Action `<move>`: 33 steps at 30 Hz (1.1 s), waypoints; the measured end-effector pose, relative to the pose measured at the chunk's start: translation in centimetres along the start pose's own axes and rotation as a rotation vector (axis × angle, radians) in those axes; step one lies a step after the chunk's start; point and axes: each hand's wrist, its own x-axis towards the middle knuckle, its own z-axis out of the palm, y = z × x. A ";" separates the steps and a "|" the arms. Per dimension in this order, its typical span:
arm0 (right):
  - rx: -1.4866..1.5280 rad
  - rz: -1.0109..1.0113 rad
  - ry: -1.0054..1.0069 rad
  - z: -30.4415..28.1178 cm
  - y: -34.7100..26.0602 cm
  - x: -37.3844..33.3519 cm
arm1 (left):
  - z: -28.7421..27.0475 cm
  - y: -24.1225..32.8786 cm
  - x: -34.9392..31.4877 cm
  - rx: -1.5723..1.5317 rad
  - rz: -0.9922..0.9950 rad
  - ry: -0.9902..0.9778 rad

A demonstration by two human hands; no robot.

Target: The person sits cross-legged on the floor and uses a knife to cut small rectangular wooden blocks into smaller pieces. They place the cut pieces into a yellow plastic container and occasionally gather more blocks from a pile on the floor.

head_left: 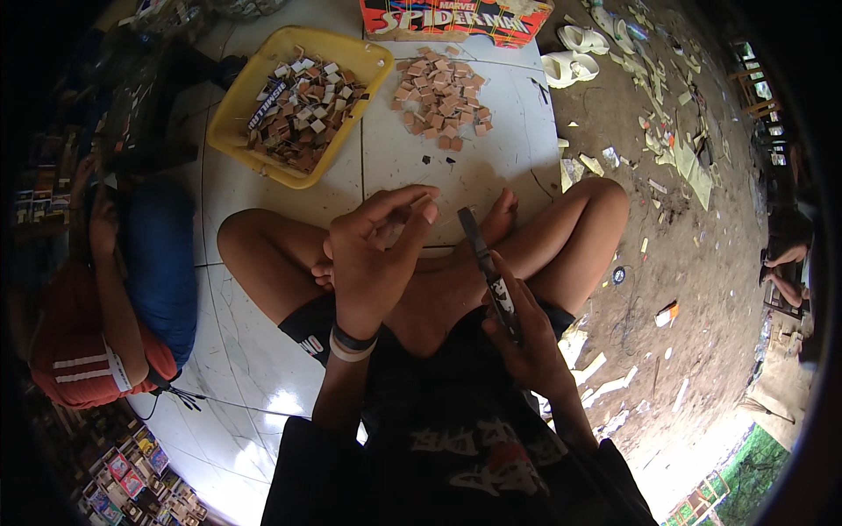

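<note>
I sit cross-legged on a white tiled floor. My left hand (379,254) is raised over my lap, thumb and forefinger drawn together in a pinch; anything thin between them is too small to make out. To its right, my right hand (524,342) is closed round the handle of a dark, flat-bladed tool (478,241), its blade pointing up and away. The handle has black and white patches. Beyond my feet lies a loose pile of small brown square pieces (438,95). A yellow basin (223,131) left of the pile holds more brown and white pieces.
A red printed box (456,24) stands behind the pile. White sandals (570,68) lie by the tile edge, where brown ground strewn with paper scraps (693,167) begins. Close on my left sits another person in a red top (88,351). More people are at far right.
</note>
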 end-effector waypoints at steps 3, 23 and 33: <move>-0.011 -0.027 0.018 0.2 0.0 0.1 | 0.0 -0.1 -0.1 -0.004 -0.017 0.010; 1.154 0.320 -0.281 0.9 -0.7 -2.1 | 0.3 -2.4 -0.2 -0.648 -0.479 -0.264; 1.068 0.315 -0.242 0.7 0.0 -2.8 | 0.3 -1.9 -0.5 -0.544 -0.437 -0.087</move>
